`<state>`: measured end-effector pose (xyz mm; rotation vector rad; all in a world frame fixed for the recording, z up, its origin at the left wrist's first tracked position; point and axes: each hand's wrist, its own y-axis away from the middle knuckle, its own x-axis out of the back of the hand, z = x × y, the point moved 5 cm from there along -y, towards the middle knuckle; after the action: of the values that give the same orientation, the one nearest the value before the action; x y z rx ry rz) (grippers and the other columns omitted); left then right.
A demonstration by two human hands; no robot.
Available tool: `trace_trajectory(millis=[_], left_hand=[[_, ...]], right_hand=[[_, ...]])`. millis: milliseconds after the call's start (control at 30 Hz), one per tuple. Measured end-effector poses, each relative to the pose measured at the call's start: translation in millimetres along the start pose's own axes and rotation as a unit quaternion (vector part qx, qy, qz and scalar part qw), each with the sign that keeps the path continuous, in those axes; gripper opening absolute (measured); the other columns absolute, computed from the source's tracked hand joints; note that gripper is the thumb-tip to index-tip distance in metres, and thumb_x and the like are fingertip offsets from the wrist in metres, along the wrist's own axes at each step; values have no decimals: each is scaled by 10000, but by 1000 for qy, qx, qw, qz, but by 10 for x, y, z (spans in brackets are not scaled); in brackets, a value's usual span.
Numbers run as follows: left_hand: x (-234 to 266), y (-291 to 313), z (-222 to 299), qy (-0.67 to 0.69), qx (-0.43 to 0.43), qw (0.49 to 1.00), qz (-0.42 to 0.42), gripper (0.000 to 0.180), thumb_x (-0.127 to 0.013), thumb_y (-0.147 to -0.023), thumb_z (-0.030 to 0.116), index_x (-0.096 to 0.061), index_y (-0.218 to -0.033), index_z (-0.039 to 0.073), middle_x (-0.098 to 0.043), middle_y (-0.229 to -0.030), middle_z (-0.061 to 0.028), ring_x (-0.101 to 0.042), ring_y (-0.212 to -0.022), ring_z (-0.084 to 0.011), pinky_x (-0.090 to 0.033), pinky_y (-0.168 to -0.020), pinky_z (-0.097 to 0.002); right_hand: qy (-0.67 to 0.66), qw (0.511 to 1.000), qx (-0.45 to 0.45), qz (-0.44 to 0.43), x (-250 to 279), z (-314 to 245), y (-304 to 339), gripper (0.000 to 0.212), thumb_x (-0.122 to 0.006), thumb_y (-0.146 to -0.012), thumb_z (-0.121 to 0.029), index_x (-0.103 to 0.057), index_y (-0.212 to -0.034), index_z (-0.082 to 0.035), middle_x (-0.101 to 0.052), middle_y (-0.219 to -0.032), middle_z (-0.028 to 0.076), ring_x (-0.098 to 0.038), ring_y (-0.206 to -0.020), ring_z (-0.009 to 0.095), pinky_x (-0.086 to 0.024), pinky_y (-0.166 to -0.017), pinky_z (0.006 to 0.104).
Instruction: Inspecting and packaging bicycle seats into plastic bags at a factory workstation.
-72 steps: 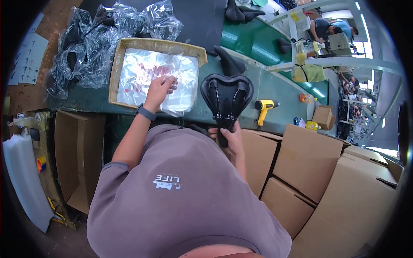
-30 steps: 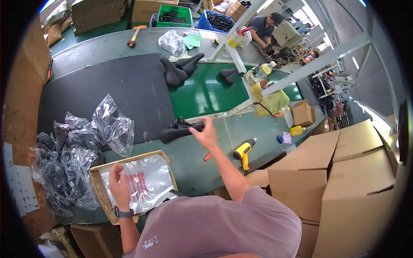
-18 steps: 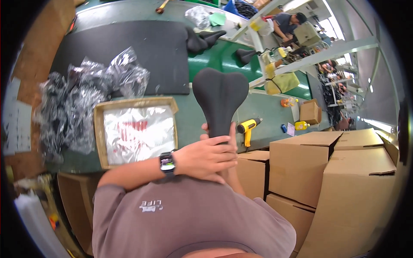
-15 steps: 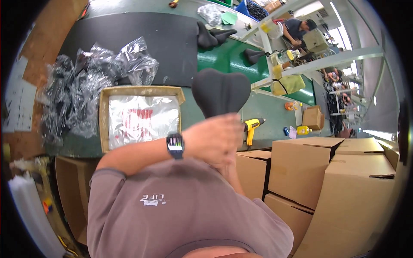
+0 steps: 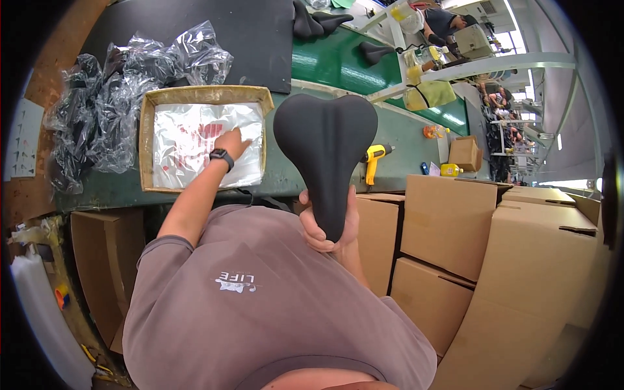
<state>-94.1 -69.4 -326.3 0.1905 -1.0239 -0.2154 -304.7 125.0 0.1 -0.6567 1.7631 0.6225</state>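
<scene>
My right hand (image 5: 349, 224) grips a black bicycle saddle (image 5: 326, 146) by its narrow nose, the broad end pointing away from me and the smooth top in view. My left hand (image 5: 233, 143), with a dark watch on its wrist, rests on the upper right part of a stack of silvery clear plastic bags (image 5: 179, 140) with red print. Its fingers are slightly bent and apart, touching the top bag. The bags lie in a shallow cardboard tray (image 5: 148, 153) on the green bench.
Several plastic-wrapped saddles (image 5: 120, 104) lie left of the tray. A yellow heat gun (image 5: 374, 159) sits right of the saddle. Cardboard boxes (image 5: 448, 218) are stacked at my right, and an open carton (image 5: 107, 273) stands at lower left. Unwrapped saddles (image 5: 312, 23) lie at the far side.
My left hand has moved from across the saddle's nose to the bags in the tray. The saddle is nearer and fully visible in my right hand. The view has shifted a little.
</scene>
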Motion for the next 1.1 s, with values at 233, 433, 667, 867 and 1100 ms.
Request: trace_trajectory(millis=[233, 433, 667, 867, 1100], left_hand=[[-648, 412, -425, 53, 45, 991, 114, 292, -716, -1028, 337, -756, -1053, 48, -732, -1101, -196, -725, -1058, -414, -591, -900, -553], [-629, 443, -434, 75, 117, 984, 108, 267, -630, -1075, 301, -732, -1068, 54, -763, -1108, -194, -731, -1060, -418, -578, -895, -552], [-838, 224, -1247, 288, 93, 950, 73, 301, -561, -1099, 239, -736, -1122, -4, -792, -1048, -220, -751, -1005, -443, -584, -930, -506], [732, 874, -534, 274, -12, 903, 331, 162, -583, -1059, 106, -702, -984, 26, -716, -1235, -211, -649, -1227, -425, -499, -1056, -504], [1853, 1776, 549, 147, -301, 925, 182, 50, -658, -974, 63, -697, -980, 93, -654, -1421, -155, -574, -1401, -407, -365, -1272, -565]], right_hand=[[508, 761, 216, 340, 164, -186, 211, 481, -859, -967, -400, -723, -1171, 14, -753, -969, 95, -705, -808, 160, -555, -749, 321], [464, 769, -2, 441, 1316, -122, 331, 458, -876, -939, -90, -593, -1295, -31, -765, -938, 81, -726, -781, 177, -594, -737, 331], [724, 617, 61, 304, 2619, -61, -799, 854, -839, -970, -334, -417, -1628, 9, -766, -1259, 261, -779, -1065, 378, -615, -952, 462], [843, 488, -84, 208, 2675, 298, -1420, 893, -888, -900, -355, -450, -1655, -164, -713, -1313, 325, -689, -1180, 542, -570, -987, 563], [839, 500, 85, 198, 2664, -51, -1490, 1157, -886, -927, -337, -115, -1741, -54, -759, -1134, 333, -789, -967, 473, -627, -835, 544]])
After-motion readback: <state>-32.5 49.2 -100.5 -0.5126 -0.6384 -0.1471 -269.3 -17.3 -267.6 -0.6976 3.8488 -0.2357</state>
